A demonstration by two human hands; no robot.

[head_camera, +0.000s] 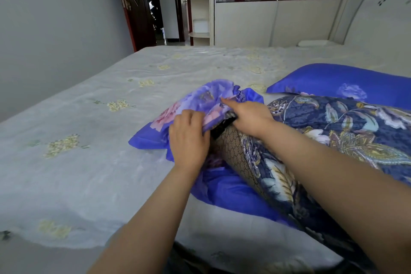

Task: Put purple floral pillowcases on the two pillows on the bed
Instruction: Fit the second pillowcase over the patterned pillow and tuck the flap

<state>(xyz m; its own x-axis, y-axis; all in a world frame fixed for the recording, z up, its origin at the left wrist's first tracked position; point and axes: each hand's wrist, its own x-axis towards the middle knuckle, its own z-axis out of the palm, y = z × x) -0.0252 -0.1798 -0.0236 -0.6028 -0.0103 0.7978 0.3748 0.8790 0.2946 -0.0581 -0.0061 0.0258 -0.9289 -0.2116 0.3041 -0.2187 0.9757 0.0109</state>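
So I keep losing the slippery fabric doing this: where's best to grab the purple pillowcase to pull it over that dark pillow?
Probably at the bunched open hem of the purple pillowcase, one hand on each side of the mouth, coming from the near side. The left hand already grips that edge; the right hand rests at the opening where the dark pillow enters, so gathered cloth gives purchase.

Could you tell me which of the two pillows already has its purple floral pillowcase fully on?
The far pillow near the headboard; the near pillow still shows its dark paisley cover.
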